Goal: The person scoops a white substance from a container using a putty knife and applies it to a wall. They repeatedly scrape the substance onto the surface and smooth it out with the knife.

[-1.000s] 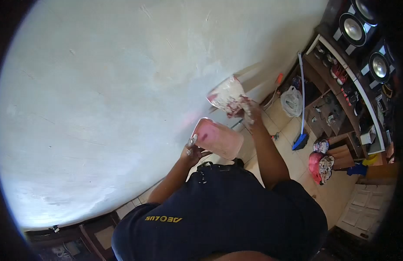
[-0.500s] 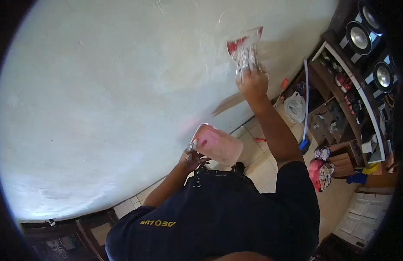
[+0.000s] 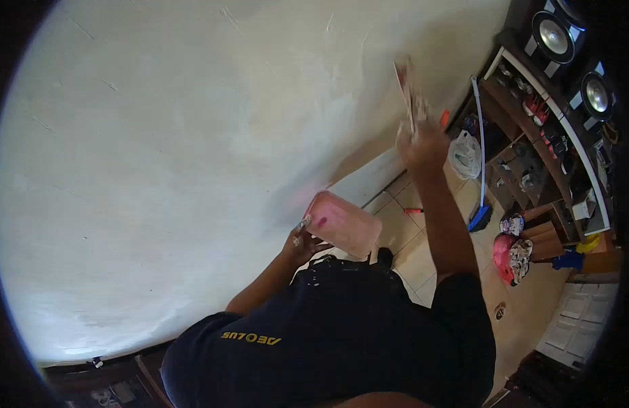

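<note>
My left hand [image 3: 303,246] grips the edge of a pink plastic tub [image 3: 348,228], held in front of my waist, with white smears on its thumb. A darker pink spot marks the tub's near face; what it holds inside is hidden. Up and to the right, my right hand [image 3: 425,146], blurred by motion and coated in white paste, is closed on a flat red-and-white putty spreader [image 3: 404,88]. The spreader appears nearly edge-on, in front of the pale wall [image 3: 192,136]. Thin scratches and whiter patches run over that wall.
At the right stand a dark shelf unit [image 3: 511,109] and speakers [image 3: 553,37]. A blue broom [image 3: 480,216] leans there beside a white plastic bag [image 3: 465,155]. A red-handled tool [image 3: 413,211] and a pink bundle [image 3: 504,258] lie on the tiled floor [image 3: 403,234].
My right hand has moved right and down, and the spreader has turned from broad side to nearly edge-on. My left hand and the tub have hardly moved; the view has shifted slightly.
</note>
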A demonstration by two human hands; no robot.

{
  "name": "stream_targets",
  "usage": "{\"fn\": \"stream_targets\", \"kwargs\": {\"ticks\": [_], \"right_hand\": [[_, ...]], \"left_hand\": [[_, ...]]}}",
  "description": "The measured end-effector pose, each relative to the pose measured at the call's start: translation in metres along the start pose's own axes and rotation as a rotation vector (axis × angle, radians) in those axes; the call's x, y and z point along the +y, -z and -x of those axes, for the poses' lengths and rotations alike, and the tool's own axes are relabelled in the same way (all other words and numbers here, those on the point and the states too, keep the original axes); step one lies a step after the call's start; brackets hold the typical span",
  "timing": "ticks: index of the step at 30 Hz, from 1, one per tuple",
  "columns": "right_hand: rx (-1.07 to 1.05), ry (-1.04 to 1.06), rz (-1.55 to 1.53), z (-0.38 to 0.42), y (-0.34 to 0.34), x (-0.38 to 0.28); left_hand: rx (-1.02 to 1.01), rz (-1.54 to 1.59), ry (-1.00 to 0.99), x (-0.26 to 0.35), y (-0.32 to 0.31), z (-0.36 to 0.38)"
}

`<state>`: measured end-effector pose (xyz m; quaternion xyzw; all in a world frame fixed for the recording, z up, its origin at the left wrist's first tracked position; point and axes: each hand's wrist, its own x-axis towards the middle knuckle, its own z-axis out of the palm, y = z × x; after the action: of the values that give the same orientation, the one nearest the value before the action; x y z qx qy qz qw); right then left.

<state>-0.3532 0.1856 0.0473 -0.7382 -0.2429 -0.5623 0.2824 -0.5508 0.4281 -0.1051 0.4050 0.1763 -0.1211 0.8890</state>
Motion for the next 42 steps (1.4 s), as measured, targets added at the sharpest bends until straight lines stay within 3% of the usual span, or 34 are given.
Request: {"fn": "stream_targets", "kwargs": {"ticks": [3,5,9,12,13,16,18,20,21,23,25,27,28,30,32,36,40,42], "right_hand": [[-0.149,0.06,0.046,-0.047,-0.011,-0.029],[-0.495,0.154,0.229,-0.045,-0.029,-0.046],[-0.567,0.245,0.112,0.061,-0.057,-0.041],[-0.535,0.093,0.122,0.116,-0.057,-0.04],[-0.529,0.091,0.129,0.116,-0.046,-0.04],[-0.589,0.024,0.072,0.069,0.001,-0.04],[-0.299,0.034,0.112,0.011,0.031,-0.048],[-0.179,0.049,0.11,-0.054,0.051,-0.064],[-0.181,0.055,0.107,-0.06,0.037,-0.068],[-0.382,0.129,0.141,-0.068,0.006,-0.07],[-0.382,0.326,0.196,-0.029,-0.016,-0.081],[-0.496,0.299,0.174,0.034,-0.029,-0.087],[-0.594,0.283,0.041,0.067,-0.034,-0.083],[-0.594,0.188,-0.037,0.111,-0.032,-0.081],[-0.716,-0.012,-0.105,0.133,-0.025,-0.078],[-0.614,-0.042,-0.043,0.068,0.032,-0.06],[-0.25,0.048,0.094,-0.068,0.068,-0.073],[0.063,0.343,0.012,-0.092,0.037,-0.077]], "left_hand": [[-0.036,0.05,0.01,-0.007,0.012,-0.008],[-0.036,0.022,0.061,-0.002,0.012,-0.008],[-0.071,-0.052,0.105,0.004,0.009,-0.008],[-0.22,-0.04,0.142,-0.003,0.042,-0.021],[-0.037,-0.11,0.093,0.003,0.014,-0.009],[-0.115,-0.071,0.09,0.003,0.018,-0.01],[-0.116,-0.073,0.078,0.004,0.017,-0.011],[-0.1,-0.071,0.054,0.005,0.012,-0.008],[-0.265,-0.002,0.007,-0.008,0.042,-0.021],[-0.243,-0.002,-0.015,-0.004,0.03,-0.015],[-0.221,-0.005,-0.036,0.002,0.013,-0.004],[-0.071,-0.005,-0.017,0.006,-0.004,0.001],[-0.071,-0.001,-0.017,0.004,-0.003,-0.001],[-0.055,0.037,0.047,-0.001,0.008,-0.008],[-0.042,0.028,0.024,-0.007,0.021,-0.014],[-0.079,0.024,-0.015,-0.016,0.031,-0.023],[-0.115,0.049,-0.029,-0.017,0.033,-0.024],[-0.09,0.123,-0.029,-0.015,0.03,-0.023]]}}
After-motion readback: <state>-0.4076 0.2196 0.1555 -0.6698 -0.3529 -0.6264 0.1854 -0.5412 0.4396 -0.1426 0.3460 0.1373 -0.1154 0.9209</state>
